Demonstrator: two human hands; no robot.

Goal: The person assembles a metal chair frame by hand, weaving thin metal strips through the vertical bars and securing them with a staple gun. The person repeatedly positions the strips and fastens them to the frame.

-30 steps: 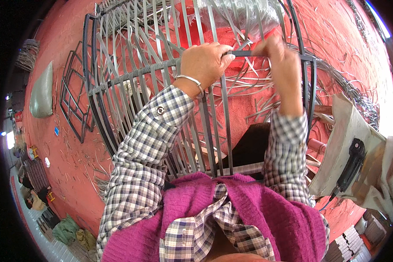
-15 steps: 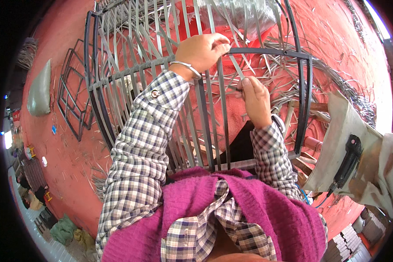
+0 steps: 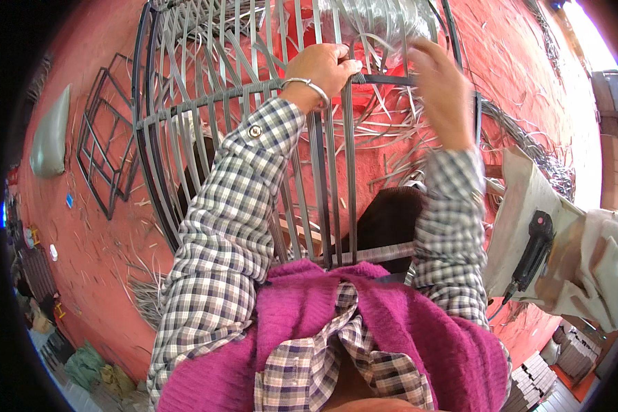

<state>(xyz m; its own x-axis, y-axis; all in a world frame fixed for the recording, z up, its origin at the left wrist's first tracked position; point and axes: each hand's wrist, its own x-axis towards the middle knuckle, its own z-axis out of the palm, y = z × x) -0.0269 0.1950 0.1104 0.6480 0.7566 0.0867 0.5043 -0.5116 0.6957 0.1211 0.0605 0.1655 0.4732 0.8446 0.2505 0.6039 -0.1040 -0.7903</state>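
Across a dark metal frame (image 3: 478,123) run many flat grey strips (image 3: 351,165), woven over a crossbar (image 3: 388,80). My left hand (image 3: 314,71), with a silver bangle at the wrist, lies at the crossbar. Its thumb and fingers pinch a grey strip where it meets the bar. To the right, my right hand (image 3: 445,93) is raised above the right part of the frame, near the bar. Motion smears its fingers, so I cannot make out whether they hold anything. On the left half of the bar, strips are wrapped closely side by side.
Loose grey strips (image 3: 522,134) lie in heaps on the red floor beyond the frame. Clear plastic wrap (image 3: 384,24) sits at the far side. At right, a black handheld tool (image 3: 534,250) rests on beige cloth (image 3: 505,213). Bare metal frames (image 3: 106,137) lie at left.
My right hand has moved up and away from below the bar to above it at the right. My left hand stays at the bar, with its pinch kept.
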